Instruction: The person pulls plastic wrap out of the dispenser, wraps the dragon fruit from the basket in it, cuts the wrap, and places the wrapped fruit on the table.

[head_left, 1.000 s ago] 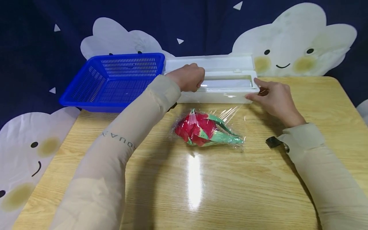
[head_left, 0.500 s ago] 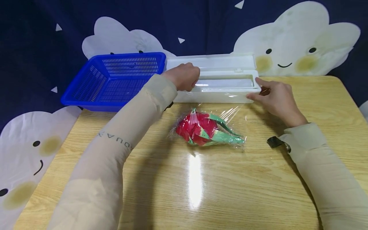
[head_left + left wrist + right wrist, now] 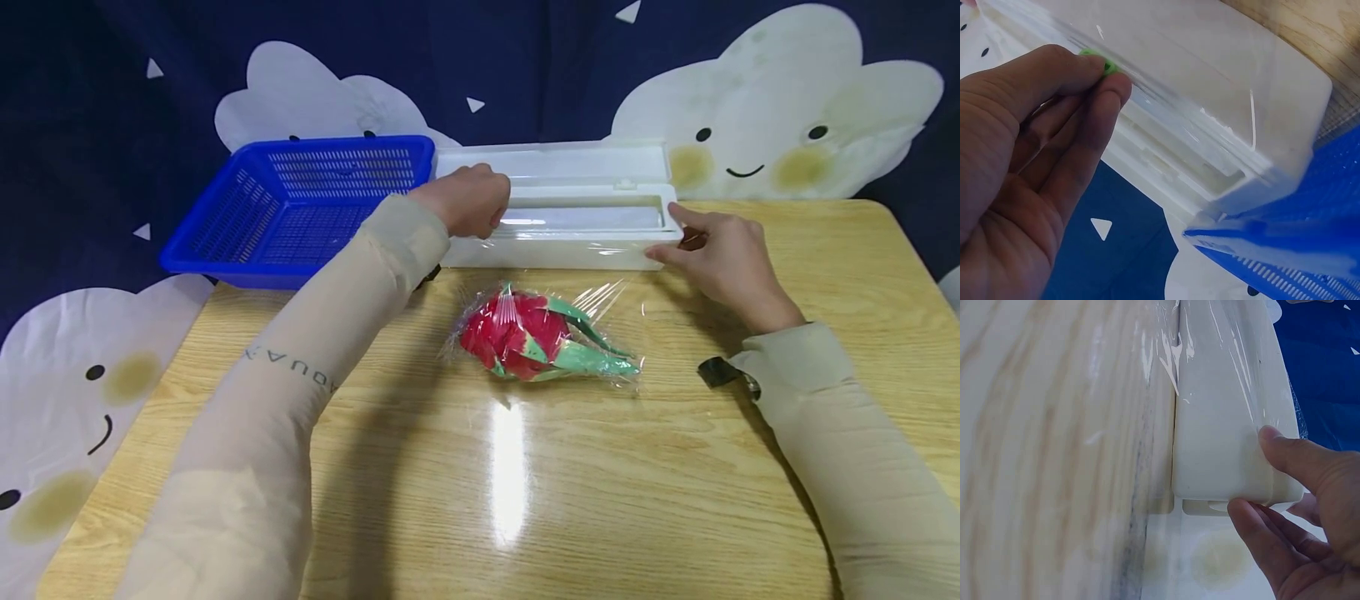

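A long white cling film dispenser box (image 3: 558, 253) lies at the back of the table, its lid (image 3: 555, 163) raised. My left hand (image 3: 467, 200) is over the box's left part. In the left wrist view, its thumb and forefinger pinch a small green slide cutter (image 3: 1107, 65) at the box's edge. My right hand (image 3: 723, 260) grips the right end of the box, thumb and fingertips on its corner. In front of the box lies a red dragon fruit (image 3: 517, 333) with green leaf tips. Clear cling film (image 3: 600, 298) covers the fruit and stretches toward the box.
A blue plastic basket (image 3: 300, 271) stands left of the box, right against its end. The wooden table (image 3: 600, 483) spreads out in front. Behind everything hangs a dark blue cloth (image 3: 540, 75) printed with white clouds.
My left hand has slid left along the box, from near its middle toward the basket. My right hand keeps its grip on the right end, and the dragon fruit stays in place.
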`<state>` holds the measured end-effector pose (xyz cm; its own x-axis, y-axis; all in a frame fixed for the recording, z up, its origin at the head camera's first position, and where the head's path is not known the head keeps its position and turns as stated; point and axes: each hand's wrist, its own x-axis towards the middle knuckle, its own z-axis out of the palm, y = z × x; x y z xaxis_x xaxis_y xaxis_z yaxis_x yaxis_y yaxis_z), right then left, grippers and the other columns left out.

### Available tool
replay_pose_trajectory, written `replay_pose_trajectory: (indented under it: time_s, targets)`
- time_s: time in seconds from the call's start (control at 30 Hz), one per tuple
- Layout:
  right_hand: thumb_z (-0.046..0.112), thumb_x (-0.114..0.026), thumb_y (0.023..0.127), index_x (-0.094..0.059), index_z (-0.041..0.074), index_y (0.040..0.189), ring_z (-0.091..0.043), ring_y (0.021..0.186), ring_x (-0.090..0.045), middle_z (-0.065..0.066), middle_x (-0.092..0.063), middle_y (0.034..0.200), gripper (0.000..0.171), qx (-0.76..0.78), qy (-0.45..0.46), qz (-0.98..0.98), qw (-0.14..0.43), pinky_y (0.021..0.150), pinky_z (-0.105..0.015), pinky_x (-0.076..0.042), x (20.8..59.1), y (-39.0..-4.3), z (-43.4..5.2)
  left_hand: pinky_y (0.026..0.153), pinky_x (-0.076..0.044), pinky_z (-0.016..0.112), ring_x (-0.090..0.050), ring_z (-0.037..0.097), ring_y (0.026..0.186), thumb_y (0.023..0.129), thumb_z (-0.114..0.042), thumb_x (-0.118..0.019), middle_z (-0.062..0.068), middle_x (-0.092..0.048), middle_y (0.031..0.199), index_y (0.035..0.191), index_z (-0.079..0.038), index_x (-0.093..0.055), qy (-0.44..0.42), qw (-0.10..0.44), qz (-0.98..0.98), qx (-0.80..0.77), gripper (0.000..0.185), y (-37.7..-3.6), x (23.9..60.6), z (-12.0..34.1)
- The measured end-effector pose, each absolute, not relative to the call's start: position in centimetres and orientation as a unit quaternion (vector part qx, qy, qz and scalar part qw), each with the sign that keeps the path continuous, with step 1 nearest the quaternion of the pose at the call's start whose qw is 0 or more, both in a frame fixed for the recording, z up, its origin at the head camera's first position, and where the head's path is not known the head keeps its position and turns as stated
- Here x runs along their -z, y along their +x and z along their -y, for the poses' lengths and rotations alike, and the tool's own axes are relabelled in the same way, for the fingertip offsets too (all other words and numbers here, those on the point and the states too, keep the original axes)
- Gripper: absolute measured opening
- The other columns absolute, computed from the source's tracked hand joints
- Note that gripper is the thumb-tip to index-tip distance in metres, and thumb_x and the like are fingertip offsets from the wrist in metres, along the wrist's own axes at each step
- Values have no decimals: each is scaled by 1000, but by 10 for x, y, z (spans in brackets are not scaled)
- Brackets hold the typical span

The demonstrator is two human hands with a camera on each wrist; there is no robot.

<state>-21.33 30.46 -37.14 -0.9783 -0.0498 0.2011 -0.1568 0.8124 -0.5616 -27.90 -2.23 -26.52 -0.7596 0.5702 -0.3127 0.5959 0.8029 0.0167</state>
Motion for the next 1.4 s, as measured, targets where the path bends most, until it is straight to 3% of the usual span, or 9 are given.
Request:
replay_pose_trajectory:
  time_s: [0.1,0.2,0.27,0.47,0.63,0.77,1.0,1.4]
  targets:
    - [39,-83,87,-55,11,147,-3,77,-62,-25,-77,105,72,-302,54,948,88,58,-12,-38,371,-214,-304,88,-53,39,-59,26,94,90,2,-58,12,-69,104,96,-6,-71,308,157,-938,41,17,-279,265,26]
    - [40,-83,87,-54,11,147,-18,84,-69,-26,-77,106,73,-301,53,948,85,58,-12,-38,371,-214,-304,85,-51,37,-59,25,92,90,3,-58,12,-70,104,95,-7,-71,304,161,-938,39,17,-280,264,30]
    - [41,-83,87,-54,12,147,-20,86,-70,-25,-77,106,73,-299,51,949,85,58,-12,-38,371,-214,-305,83,-51,35,-59,24,92,91,3,-58,12,-70,104,95,-7,-71,300,166,-939,37,17,-280,264,31]
    - [42,-83,87,-55,12,147,13,73,-51,-25,-77,105,73,-299,53,949,85,59,-11,-38,372,-214,-306,87,-53,36,-60,24,95,93,1,-59,12,-70,108,99,-7,-71,297,173,-938,41,16,-281,265,34]
    - [40,-84,86,-56,10,146,24,69,-44,-26,-77,106,72,-307,61,945,93,59,-9,-38,373,-214,-307,93,-53,40,-58,25,100,91,2,-58,12,-68,109,98,-7,-70,299,169,-938,41,16,-281,264,38]
    - [40,-84,86,-57,10,145,26,68,-43,-27,-77,106,71,-309,63,944,96,59,-9,-38,373,-214,-307,91,-51,40,-56,25,98,91,3,-58,11,-67,105,96,-7,-70,302,170,-937,34,17,-281,265,42]
    - [41,-84,86,-56,11,146,23,67,-44,-26,-77,104,72,-306,55,946,90,58,-12,-37,372,-214,-307,73,-45,32,-55,22,81,87,5,-56,8,-65,91,85,-9,-68,309,161,-937,35,19,-281,266,46]
    - [40,-84,86,-56,12,146,26,65,-43,-26,-77,103,72,-307,59,946,89,58,-12,-37,374,-215,-307,75,-45,32,-56,23,85,92,1,-58,9,-64,93,90,-8,-69,289,177,-940,46,15,-282,265,60]
